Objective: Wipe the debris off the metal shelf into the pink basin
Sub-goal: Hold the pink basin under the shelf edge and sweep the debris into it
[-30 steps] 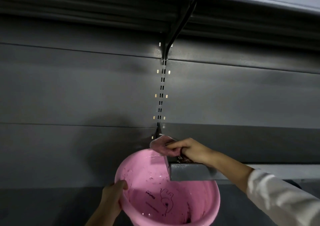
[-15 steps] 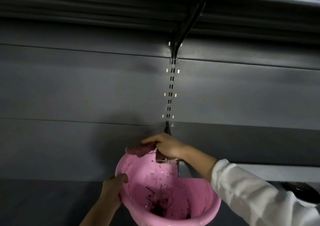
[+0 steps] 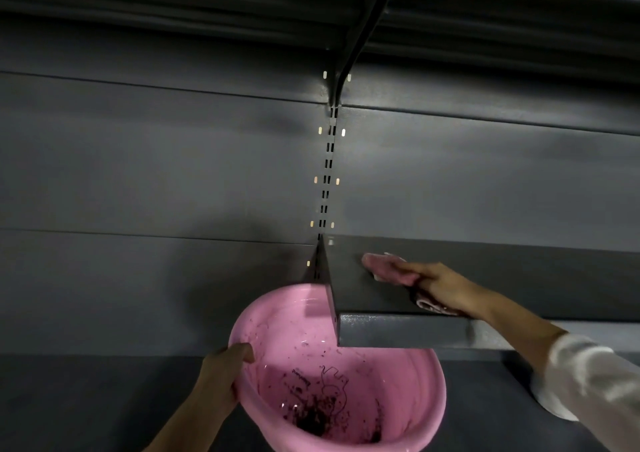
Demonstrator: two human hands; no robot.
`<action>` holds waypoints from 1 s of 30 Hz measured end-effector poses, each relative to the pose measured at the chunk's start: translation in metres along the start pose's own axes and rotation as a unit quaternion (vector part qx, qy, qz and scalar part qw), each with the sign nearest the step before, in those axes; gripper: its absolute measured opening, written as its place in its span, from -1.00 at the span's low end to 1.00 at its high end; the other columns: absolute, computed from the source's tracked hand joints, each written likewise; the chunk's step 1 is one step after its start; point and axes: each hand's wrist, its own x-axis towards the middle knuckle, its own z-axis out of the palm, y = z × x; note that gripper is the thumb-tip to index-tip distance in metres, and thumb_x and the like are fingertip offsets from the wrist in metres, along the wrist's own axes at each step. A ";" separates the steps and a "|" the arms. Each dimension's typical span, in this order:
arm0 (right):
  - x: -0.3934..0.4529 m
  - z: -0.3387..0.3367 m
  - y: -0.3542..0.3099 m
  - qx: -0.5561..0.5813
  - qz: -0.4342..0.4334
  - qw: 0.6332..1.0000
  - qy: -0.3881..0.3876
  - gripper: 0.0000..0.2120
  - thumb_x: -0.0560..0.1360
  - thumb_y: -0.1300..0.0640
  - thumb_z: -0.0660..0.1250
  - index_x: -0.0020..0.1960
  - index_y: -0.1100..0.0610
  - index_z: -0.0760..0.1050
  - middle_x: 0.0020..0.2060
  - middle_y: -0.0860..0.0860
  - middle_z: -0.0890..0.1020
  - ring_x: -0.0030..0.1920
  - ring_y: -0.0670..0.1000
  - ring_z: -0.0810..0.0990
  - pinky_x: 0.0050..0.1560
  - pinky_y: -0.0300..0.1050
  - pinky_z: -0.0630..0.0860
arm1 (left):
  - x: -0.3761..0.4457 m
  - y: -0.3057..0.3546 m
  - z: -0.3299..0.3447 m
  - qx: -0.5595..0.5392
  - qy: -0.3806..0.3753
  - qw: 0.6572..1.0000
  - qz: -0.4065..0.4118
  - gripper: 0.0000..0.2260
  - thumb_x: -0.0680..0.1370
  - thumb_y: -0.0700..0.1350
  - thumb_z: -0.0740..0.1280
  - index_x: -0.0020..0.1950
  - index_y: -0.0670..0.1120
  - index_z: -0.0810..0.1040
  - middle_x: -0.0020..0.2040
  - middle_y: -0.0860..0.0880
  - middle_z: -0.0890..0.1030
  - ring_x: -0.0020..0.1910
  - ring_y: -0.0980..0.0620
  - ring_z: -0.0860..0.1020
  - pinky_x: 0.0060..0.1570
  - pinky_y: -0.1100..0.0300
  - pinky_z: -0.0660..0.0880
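A person stood before a grey metal shelf (image 3: 502, 280), seen from a head-worn camera looking down. The right hand (image 3: 438, 287) lay on the shelf top near its left end, fingers curled over a pink cloth (image 3: 388, 269) and pressing it flat to the metal. The left hand (image 3: 221, 373) gripped the near-left rim of the pink basin (image 3: 408, 413), thumb hooked over the edge, holding it below and just left of the shelf's end. Dark debris (image 3: 315, 417) lay wet in the basin bottom.

The risks, as a judgement: the basin hung from one hand at one rim, so it could tip and spill. A sweep angled toward the front edge rather than the left end could send crumbs past the rim. No loose debris showed on the shelf, though dim light hid detail
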 end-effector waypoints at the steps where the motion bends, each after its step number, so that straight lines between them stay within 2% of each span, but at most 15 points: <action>1: 0.001 0.004 -0.005 -0.025 -0.009 1.000 -0.009 -0.48 0.45 0.49 0.04 0.31 0.12 0.38 0.35 0.11 0.41 0.24 -0.01 0.43 0.15 -0.36 0.31 | 0.001 0.000 0.002 0.000 0.000 1.000 -0.004 -0.64 0.41 -0.41 0.19 0.22 -0.36 0.41 0.14 -0.39 0.47 0.08 -0.37 0.47 0.16 -0.24 0.43; 3: 0.004 0.016 -0.020 -0.038 -0.017 0.999 -0.029 -0.47 0.42 0.50 0.02 0.29 0.14 0.40 0.25 0.07 0.52 0.06 -0.03 0.56 0.01 -0.32 0.39 | 0.002 -0.001 0.004 0.003 -0.001 1.000 -0.007 -0.63 0.42 -0.40 0.20 0.22 -0.35 0.40 0.15 -0.39 0.46 0.10 -0.36 0.46 0.17 -0.24 0.42; 4: 0.005 0.023 -0.029 -0.026 -0.019 0.999 -0.041 -0.46 0.42 0.51 0.01 0.29 0.15 0.41 0.02 0.03 0.66 -0.17 -0.10 0.59 -0.15 -0.34 0.44 | 0.002 -0.001 0.004 0.004 -0.003 1.000 -0.006 -0.64 0.42 -0.40 0.20 0.22 -0.36 0.40 0.15 -0.39 0.46 0.10 -0.36 0.46 0.17 -0.25 0.42; 6: 0.010 0.035 -0.043 -0.005 -0.041 0.998 -0.057 -0.44 0.39 0.53 -0.02 0.28 0.18 0.41 -0.44 -0.19 0.57 -0.54 -0.28 0.46 -0.46 -0.51 0.33 | 0.003 -0.002 0.004 0.005 -0.007 1.000 0.000 -0.64 0.42 -0.40 0.19 0.22 -0.36 0.40 0.16 -0.39 0.46 0.11 -0.36 0.46 0.17 -0.25 0.42; 7: 0.013 0.042 -0.052 -0.005 -0.056 0.996 -0.065 -0.42 0.38 0.55 -0.04 0.28 0.20 0.40 -0.44 -0.21 0.51 -0.57 -0.33 0.46 -0.49 -0.54 0.32 | 0.003 -0.002 0.003 0.005 -0.007 1.000 0.001 -0.64 0.42 -0.40 0.19 0.23 -0.36 0.40 0.16 -0.39 0.46 0.11 -0.36 0.46 0.17 -0.26 0.41; 8: 0.015 0.050 -0.062 -0.008 -0.073 0.994 -0.077 -0.41 0.36 0.56 -0.04 0.28 0.22 0.40 -0.33 -0.16 0.54 -0.50 -0.38 0.49 -0.44 -0.54 0.37 | 0.003 -0.001 0.002 0.004 -0.005 1.000 0.000 -0.63 0.42 -0.41 0.18 0.24 -0.36 0.40 0.16 -0.38 0.46 0.11 -0.35 0.46 0.17 -0.26 0.41; 10: 0.021 0.066 -0.083 -0.015 -0.109 0.989 -0.100 -0.43 0.38 0.54 -0.03 0.27 0.20 0.42 -0.01 0.06 0.61 -0.30 -0.24 0.58 -0.32 -0.48 0.49 | 0.004 -0.001 -0.001 0.000 0.000 1.000 -0.001 -0.61 0.42 -0.42 0.18 0.25 -0.36 0.39 0.16 -0.39 0.47 0.11 -0.36 0.46 0.17 -0.27 0.40; 13: 0.030 0.089 -0.104 0.008 -0.099 0.988 -0.121 -0.49 0.45 0.47 -0.04 0.26 0.14 0.43 -0.02 0.18 0.56 -0.33 -0.05 0.52 -0.47 -0.43 0.48 | 0.006 -0.001 -0.005 -0.002 0.011 1.000 0.001 -0.62 0.42 -0.43 0.17 0.24 -0.38 0.40 0.15 -0.41 0.47 0.11 -0.37 0.46 0.18 -0.28 0.39; 16: 0.037 0.097 -0.118 0.016 -0.120 0.989 -0.080 -0.45 0.41 0.46 -0.04 0.27 0.11 0.43 0.15 0.17 0.57 0.03 0.13 0.58 -0.07 -0.37 0.44 | 0.008 0.000 -0.005 0.004 0.023 1.000 -0.001 -0.60 0.41 -0.42 0.18 0.26 -0.39 0.39 0.19 -0.40 0.46 0.13 -0.36 0.44 0.19 -0.26 0.38; 17: 0.036 0.093 -0.119 0.018 -0.125 0.990 -0.062 -0.44 0.39 0.47 -0.03 0.26 0.12 0.43 0.18 0.18 0.56 0.08 0.12 0.56 -0.09 -0.45 0.39 | 0.008 -0.001 -0.005 0.005 0.027 1.000 -0.003 -0.60 0.41 -0.42 0.19 0.26 -0.39 0.39 0.19 -0.39 0.46 0.13 -0.36 0.44 0.18 -0.24 0.40; 20: 0.030 0.060 -0.107 0.047 -0.134 0.990 -0.010 -0.45 0.36 0.53 -0.01 0.25 0.23 0.43 0.17 0.20 0.57 0.01 -0.04 0.57 -0.21 -0.64 0.35 | 0.009 -0.002 -0.003 0.003 0.036 0.999 -0.002 -0.62 0.41 -0.42 0.19 0.23 -0.39 0.40 0.13 -0.40 0.49 0.08 -0.37 0.47 0.11 -0.22 0.45; 22: 0.023 0.027 -0.084 0.086 -0.118 0.989 0.028 -0.49 0.39 0.55 -0.01 0.25 0.28 0.42 0.06 0.14 0.61 -0.21 -0.26 0.57 -0.32 -0.65 0.35 | 0.011 -0.004 -0.001 0.000 0.036 0.999 -0.005 -0.62 0.40 -0.42 0.19 0.23 -0.38 0.41 0.12 -0.41 0.49 0.06 -0.38 0.49 0.09 -0.24 0.45; 25: 0.007 -0.020 -0.032 0.121 -0.056 0.989 0.069 -0.61 0.50 0.46 0.00 0.20 0.27 0.45 -0.32 0.03 0.70 -0.53 -0.13 0.53 -0.58 -0.35 0.39 | 0.013 -0.007 0.003 -0.002 0.030 0.999 -0.011 -0.61 0.40 -0.44 0.19 0.24 -0.36 0.42 0.12 -0.41 0.49 0.06 -0.39 0.48 0.08 -0.25 0.45; 27: -0.001 -0.043 0.006 0.087 0.005 0.988 0.125 -0.65 0.49 0.45 0.03 0.15 0.28 0.48 -0.13 0.18 0.70 -0.25 0.14 0.64 -0.33 -0.12 0.48 | 0.013 -0.009 0.006 -0.003 0.029 1.000 -0.010 -0.61 0.40 -0.43 0.19 0.23 -0.37 0.42 0.11 -0.42 0.50 0.05 -0.39 0.49 0.08 -0.26 0.45; 30: -0.011 -0.051 0.052 0.006 0.069 0.988 0.136 -0.61 0.50 0.43 0.06 0.23 0.21 0.45 0.22 0.12 0.52 0.19 0.06 0.49 0.01 -0.36 0.30 | 0.015 -0.010 0.009 0.000 0.028 0.999 -0.015 -0.62 0.41 -0.43 0.20 0.23 -0.37 0.42 0.08 -0.41 0.51 0.02 -0.37 0.50 0.04 -0.23 0.47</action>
